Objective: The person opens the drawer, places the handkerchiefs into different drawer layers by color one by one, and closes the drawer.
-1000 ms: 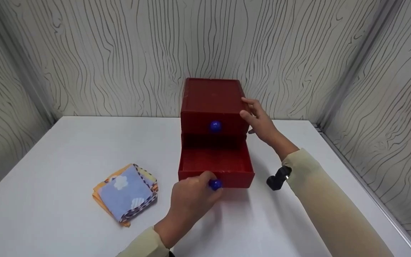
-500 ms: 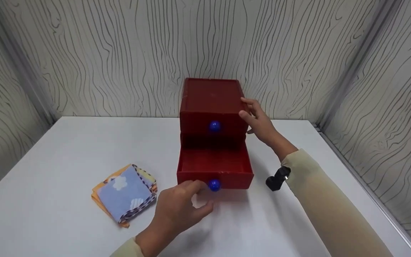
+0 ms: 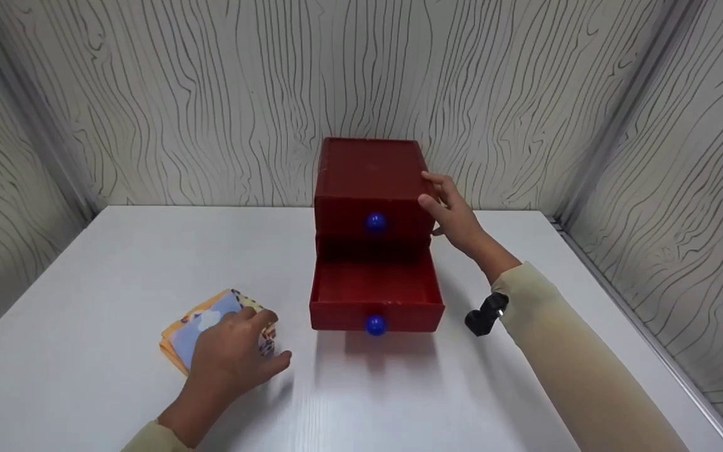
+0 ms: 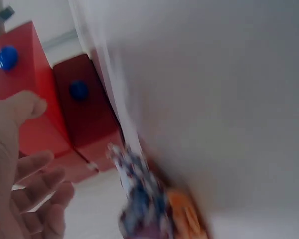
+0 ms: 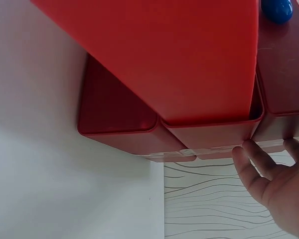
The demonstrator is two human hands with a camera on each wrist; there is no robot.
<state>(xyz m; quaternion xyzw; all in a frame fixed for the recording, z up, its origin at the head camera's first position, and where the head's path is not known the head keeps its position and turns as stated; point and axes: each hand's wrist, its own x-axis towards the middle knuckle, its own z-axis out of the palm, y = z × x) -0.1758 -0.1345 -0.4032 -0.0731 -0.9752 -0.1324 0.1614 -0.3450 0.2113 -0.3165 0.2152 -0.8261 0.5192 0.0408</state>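
A red cabinet of stacked drawers (image 3: 371,166) has round blue knobs. One drawer (image 3: 336,316), below the top one, is pulled well out, and its inside looks bare. My right hand (image 3: 455,216) rests along the cabinet's upper right side, fingers extended; the right wrist view shows the fingertips at the side wall. Over a small pile of folded cloths (image 3: 179,342), blue with white clouds on top and orange beneath, hovers my left hand (image 3: 230,351), thumb apart from the fingers. It hides much of the pile. In the left wrist view a cloth's patterned edge (image 4: 142,194) is blurred.
The white table (image 3: 211,245) ends at a wood-grain patterned wall (image 3: 211,100) behind the cabinet. Another patterned panel (image 3: 681,207) stands along the right side. A black wrist camera (image 3: 486,314) juts out from my right sleeve.
My left hand let go of the pulled-out drawer's blue knob and moved left to the folded cloths. The right hand stayed at the cabinet's side.
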